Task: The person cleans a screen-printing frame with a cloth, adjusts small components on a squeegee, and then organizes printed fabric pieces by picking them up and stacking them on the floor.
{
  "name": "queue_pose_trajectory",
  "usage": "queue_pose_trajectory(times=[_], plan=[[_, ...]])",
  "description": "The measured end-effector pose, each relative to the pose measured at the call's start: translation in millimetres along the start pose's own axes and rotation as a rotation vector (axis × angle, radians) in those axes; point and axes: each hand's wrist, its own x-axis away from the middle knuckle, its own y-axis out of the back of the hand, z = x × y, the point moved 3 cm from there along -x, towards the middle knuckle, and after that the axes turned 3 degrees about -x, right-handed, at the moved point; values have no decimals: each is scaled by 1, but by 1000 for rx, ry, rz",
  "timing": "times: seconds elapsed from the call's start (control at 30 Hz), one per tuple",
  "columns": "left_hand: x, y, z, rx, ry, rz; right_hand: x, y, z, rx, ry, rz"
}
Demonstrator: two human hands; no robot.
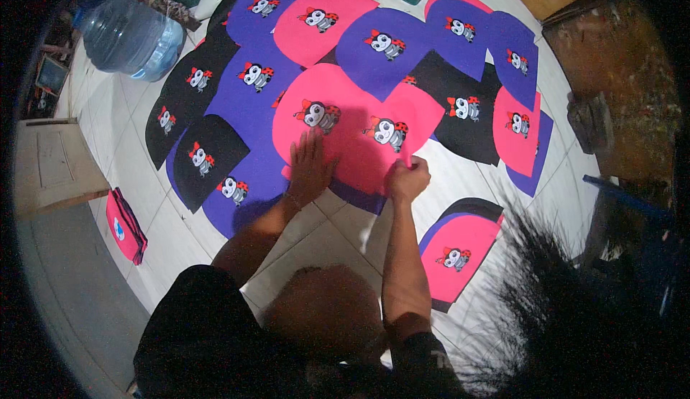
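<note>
While I'm watching from my remote seat, the left hand (310,169) lies flat, fingers slightly spread, on the overlapping pink pieces (352,147) in the middle of the pile, right below a ladybug print (318,115). The right hand (408,178) is curled and looks to be pinching their lower right edge, though I honestly can't tell how many layers it's got. Purple piece (363,198) pokes out underneath, all on white floor tiles (345,230).
</note>
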Motion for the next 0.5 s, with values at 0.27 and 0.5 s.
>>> queue_pose_trajectory(times=[0.27,0.5], plan=[[10,-41,46,222,47,40,8,71,-119,-630,-16,399],[64,52,-125,504,-73,189,67,68,-118,-953,-399,658]])
